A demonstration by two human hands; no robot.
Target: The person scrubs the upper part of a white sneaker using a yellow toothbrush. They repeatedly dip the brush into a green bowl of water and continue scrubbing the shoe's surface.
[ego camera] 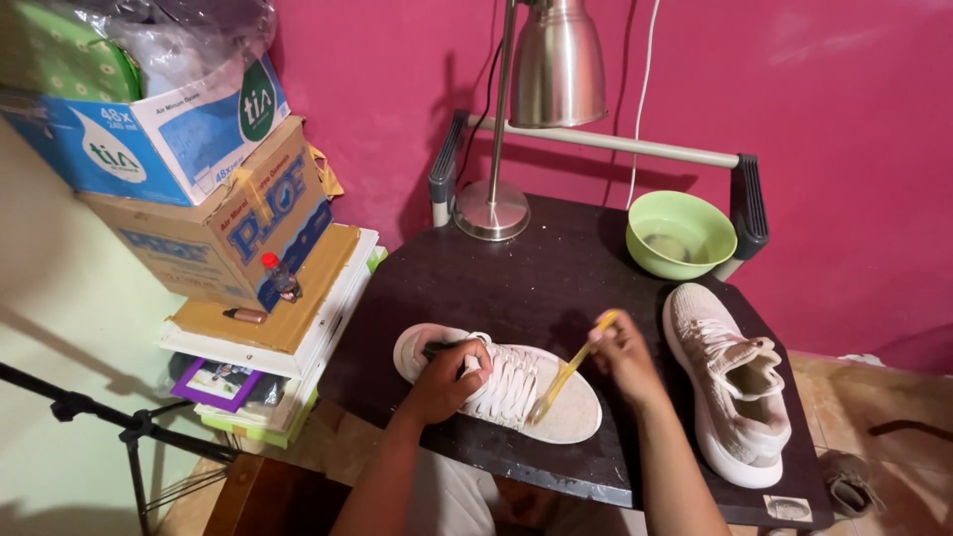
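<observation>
At nine o'clock from the dark table (556, 288) stands a pile of cardboard boxes (199, 189) on flat boards and books, with a small red-capped bottle (281, 278) on the ledge beside them. At six o'clock on the table lies a pale knit shoe (556, 412), heel toward nine o'clock and toe toward four. The left hand (447, 382) is curled over the shoe's heel end, fingers tucked into the opening and closed on its collar. Just to the right, the right hand (620, 352) pinches a yellow toothbrush (568, 374) between closed fingertips, the handle slanting down toward seven o'clock so its head rests on the shoe's toe fabric beside the laces. At twelve o'clock stands a metal desk lamp (541, 99), its round base on the table. At one o'clock sits a green bowl (681, 233) holding some liquid. At three o'clock lies a second pale shoe (730, 387), well apart from the first, toe pointing to twelve o'clock
</observation>
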